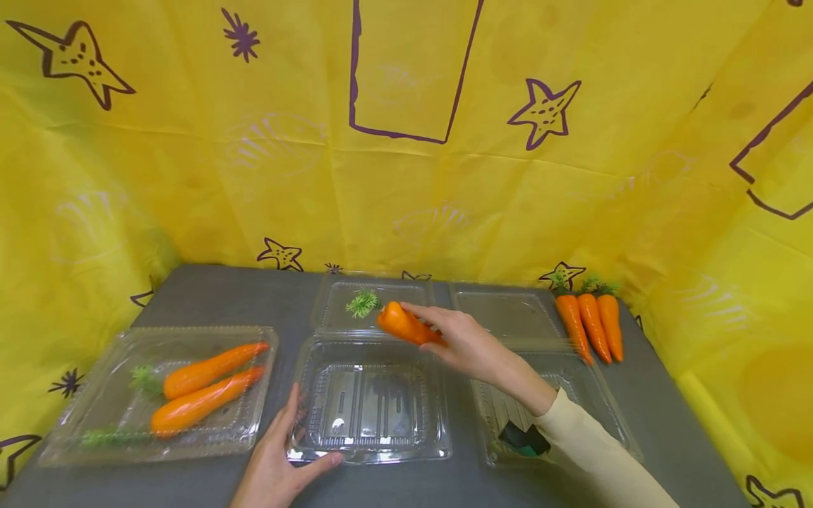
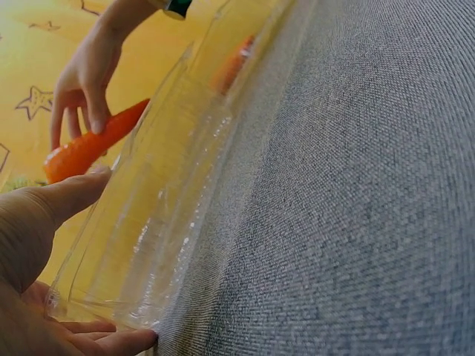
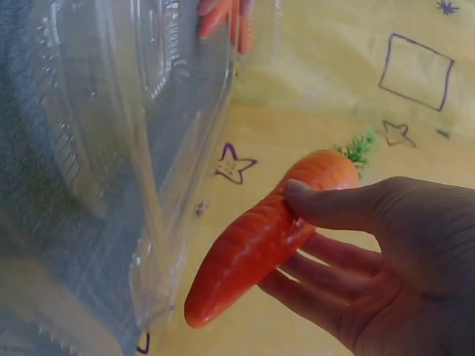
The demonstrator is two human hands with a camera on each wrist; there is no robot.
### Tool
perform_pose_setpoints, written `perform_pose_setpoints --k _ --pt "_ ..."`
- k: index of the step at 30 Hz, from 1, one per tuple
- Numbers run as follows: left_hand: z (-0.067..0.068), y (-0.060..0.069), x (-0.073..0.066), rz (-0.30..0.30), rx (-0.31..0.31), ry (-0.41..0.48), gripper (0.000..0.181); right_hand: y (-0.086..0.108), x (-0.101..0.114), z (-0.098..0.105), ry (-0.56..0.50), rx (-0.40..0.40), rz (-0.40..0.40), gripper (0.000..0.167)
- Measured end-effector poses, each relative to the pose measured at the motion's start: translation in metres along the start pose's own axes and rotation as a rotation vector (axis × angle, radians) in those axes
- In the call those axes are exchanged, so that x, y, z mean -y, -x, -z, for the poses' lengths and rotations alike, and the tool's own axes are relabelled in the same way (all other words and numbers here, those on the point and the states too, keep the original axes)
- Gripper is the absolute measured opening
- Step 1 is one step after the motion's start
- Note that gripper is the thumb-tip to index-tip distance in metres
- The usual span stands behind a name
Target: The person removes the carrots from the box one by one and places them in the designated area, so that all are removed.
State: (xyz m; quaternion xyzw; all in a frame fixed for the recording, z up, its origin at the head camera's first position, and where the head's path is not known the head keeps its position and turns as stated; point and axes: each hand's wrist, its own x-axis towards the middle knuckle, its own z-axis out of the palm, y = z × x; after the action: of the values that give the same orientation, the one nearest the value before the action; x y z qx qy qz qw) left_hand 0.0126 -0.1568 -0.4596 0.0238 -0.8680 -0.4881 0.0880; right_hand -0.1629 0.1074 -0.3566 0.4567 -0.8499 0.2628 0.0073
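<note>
My right hand (image 1: 466, 342) pinches an orange toy carrot (image 3: 271, 233) between thumb and fingers, above the back edge of the middle clear plastic container (image 1: 371, 406). The carrot's green leafy top (image 1: 363, 303) points left in the head view. That container stands with its lid (image 1: 330, 310) folded back. My left hand (image 1: 276, 448) holds its front-left corner, thumb at the front rim and fingers along the left side. In the left wrist view the same hand (image 2: 44, 252) spans the container's edge (image 2: 104, 215).
On the left, a closed clear container (image 1: 254, 430) has two carrots (image 1: 209, 402) inside. Another open container (image 1: 606, 402) stands on the right, partly under my right forearm. Several carrots (image 1: 593, 328) lie beside it at the right table edge. A yellow patterned cloth (image 1: 406, 183) hangs behind the grey table (image 1: 292, 317).
</note>
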Motion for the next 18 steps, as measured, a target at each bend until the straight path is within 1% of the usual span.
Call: perform_pose_setpoints --k 5,12,18 --pt "-0.001 0.0 0.0 -0.02 -0.003 0.011 0.124 0.01 -0.005 0.008 -0.021 -0.024 -0.033 0.071" --pt "-0.001 0.0 0.001 -0.022 -0.001 0.02 0.124 0.023 -0.016 0.024 -0.068 -0.083 -0.078 0.072" --pt "-0.002 0.001 0.002 -0.038 -0.011 0.022 0.124 0.037 -0.026 0.038 -0.043 -0.131 -0.115 0.071"
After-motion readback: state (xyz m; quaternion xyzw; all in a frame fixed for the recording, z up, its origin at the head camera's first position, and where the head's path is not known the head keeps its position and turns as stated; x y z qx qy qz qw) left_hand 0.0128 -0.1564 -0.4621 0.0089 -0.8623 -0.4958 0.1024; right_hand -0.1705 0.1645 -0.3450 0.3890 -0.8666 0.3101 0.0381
